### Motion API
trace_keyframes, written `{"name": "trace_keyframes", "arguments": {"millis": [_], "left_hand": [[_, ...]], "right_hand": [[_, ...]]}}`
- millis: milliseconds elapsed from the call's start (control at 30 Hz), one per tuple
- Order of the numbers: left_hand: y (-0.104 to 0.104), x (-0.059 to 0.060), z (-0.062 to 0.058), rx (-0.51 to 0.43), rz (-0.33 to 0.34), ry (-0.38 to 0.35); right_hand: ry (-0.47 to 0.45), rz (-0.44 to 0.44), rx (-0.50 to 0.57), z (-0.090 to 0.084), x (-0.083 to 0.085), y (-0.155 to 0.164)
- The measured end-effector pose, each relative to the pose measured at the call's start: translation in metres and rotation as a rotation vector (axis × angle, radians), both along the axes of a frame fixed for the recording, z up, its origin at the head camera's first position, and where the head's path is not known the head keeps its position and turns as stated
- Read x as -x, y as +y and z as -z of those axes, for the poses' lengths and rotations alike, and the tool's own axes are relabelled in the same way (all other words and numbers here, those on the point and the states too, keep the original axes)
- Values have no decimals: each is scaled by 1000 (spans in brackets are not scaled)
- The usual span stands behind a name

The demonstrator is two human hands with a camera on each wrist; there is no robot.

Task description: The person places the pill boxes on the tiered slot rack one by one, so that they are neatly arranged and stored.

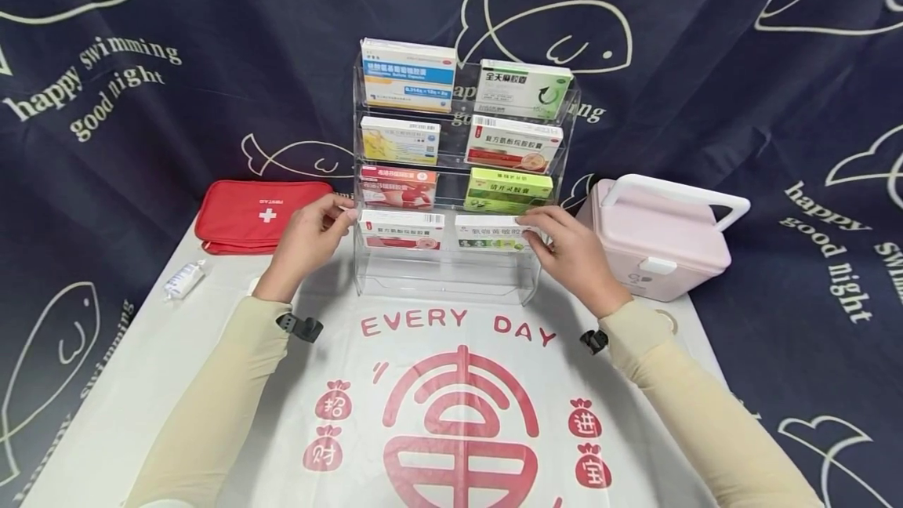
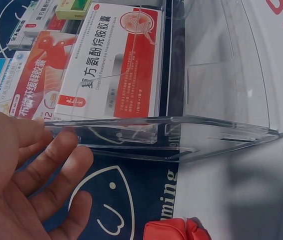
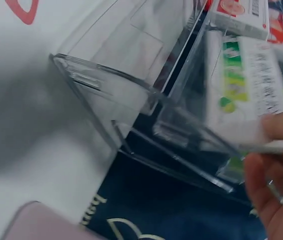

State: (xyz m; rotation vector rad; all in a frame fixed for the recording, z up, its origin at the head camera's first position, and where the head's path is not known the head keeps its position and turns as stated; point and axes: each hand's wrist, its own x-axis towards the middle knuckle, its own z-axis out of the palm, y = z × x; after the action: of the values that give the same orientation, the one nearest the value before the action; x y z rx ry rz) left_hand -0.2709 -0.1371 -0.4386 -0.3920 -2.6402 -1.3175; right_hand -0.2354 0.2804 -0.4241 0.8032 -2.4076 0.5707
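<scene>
A clear tiered display rack (image 1: 451,277) stands upright on the table, with medicine boxes on its tiers. My left hand (image 1: 315,237) is at the rack's left side, thumb and forefinger pinching its clear side edge; the other fingers curve loosely in the left wrist view. Beside it, a white-and-red medicine box (image 2: 112,65) leans in the lowest filled tier. My right hand (image 1: 574,253) pinches the right end of a white-and-green medicine box (image 1: 488,234) in that same tier. This box (image 3: 239,85) is blurred in the right wrist view, where fingers cover one end.
Upper tiers hold several more boxes, including a blue-and-white box (image 1: 409,77) and a green box (image 1: 509,190). A red first-aid pouch (image 1: 243,218) and a small wrapped packet (image 1: 185,281) lie left. On the right stands a pink case (image 1: 652,245) with a white handle.
</scene>
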Motion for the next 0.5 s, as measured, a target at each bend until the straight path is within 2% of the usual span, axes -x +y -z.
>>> {"name": "trace_keyframes", "arguments": {"millis": [167,500], "left_hand": [[-1,1,2,1,-7,-8],[0,0,2,-4,-1,-9]], "right_hand": [[-4,35,-105,-7,0,-8],[47,44,-165,-6,-5,-7]]}}
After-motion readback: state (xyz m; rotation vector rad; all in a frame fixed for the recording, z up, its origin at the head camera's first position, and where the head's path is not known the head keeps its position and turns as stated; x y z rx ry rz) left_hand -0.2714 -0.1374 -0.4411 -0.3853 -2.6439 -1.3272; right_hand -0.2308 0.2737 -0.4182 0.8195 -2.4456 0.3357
